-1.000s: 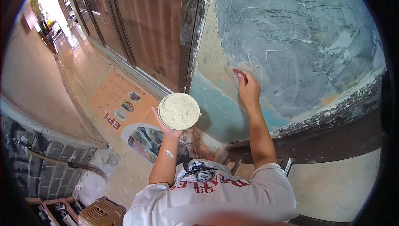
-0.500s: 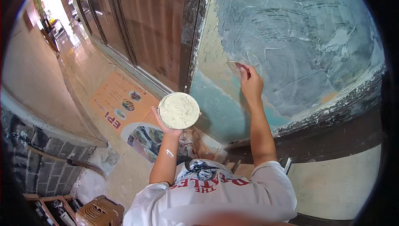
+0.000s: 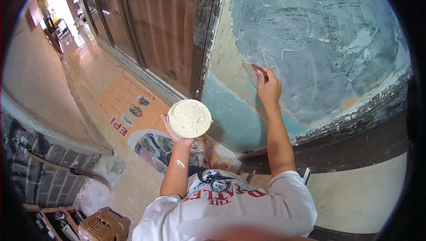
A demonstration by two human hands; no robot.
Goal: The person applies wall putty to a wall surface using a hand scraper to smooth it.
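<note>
My left hand (image 3: 172,133) supports a round tub of cream-coloured putty (image 3: 189,118) from below, its fingers wrapped round the side and partly hidden. A white smear marks my left forearm. Against the wall (image 3: 310,68), my right hand (image 3: 270,89) grips a flat putty scraper (image 3: 251,71) with a thin, pale edge. The scraper is at the border between a grey-blue coated area and a bare strip of cream and turquoise. Whether its whole edge touches the wall, I cannot tell.
A dark-framed glass door (image 3: 162,28) stands left of the wall. On the tiled floor lies an orange printed banner (image 3: 128,94). At the lower left are a brown plastic stool (image 3: 105,225), a wooden rack (image 3: 60,216) and a grey block wall (image 3: 49,174). A dark ledge (image 3: 346,145) borders the wall below.
The scraper has tilted a little in my right hand, its tip turned slightly upward. The tub has shifted very slightly left in the picture, still in my left hand.
</note>
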